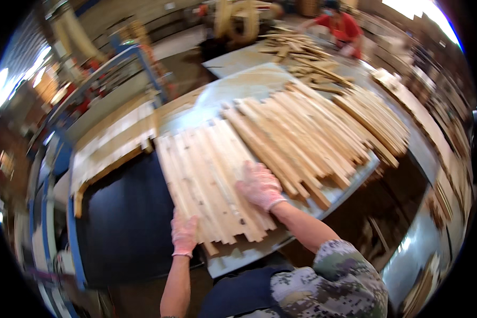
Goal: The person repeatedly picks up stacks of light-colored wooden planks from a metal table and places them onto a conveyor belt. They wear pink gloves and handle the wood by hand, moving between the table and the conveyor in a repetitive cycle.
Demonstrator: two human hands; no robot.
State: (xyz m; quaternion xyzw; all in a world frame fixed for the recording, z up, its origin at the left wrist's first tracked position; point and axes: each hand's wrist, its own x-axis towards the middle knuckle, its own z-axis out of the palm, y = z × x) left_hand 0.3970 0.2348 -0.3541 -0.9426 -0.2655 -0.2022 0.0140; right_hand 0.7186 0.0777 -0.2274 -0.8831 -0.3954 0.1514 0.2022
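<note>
A row of pale wooden strips (209, 175) lies side by side on a metal-topped table, their near ends uneven. My left hand (184, 234), in a pinkish-white glove, rests against the row's left edge near its front corner, fingers extended. Across on the right edge, my right hand (261, 186) lies on the strips in a matching glove, its fingers stretched out and slightly blurred. Neither hand wraps around a single strip. A second row of wooden strips (302, 135) sits just right of my right hand, and a smaller bundle (373, 119) lies beyond it.
To the left, a blue-framed machine (71, 241) has a black belt (124, 222) with a wooden panel (114, 140) at its far end. Loose sticks (297, 45) pile at the table's far side, near a person in red (347, 32). More boards (408, 100) line the right.
</note>
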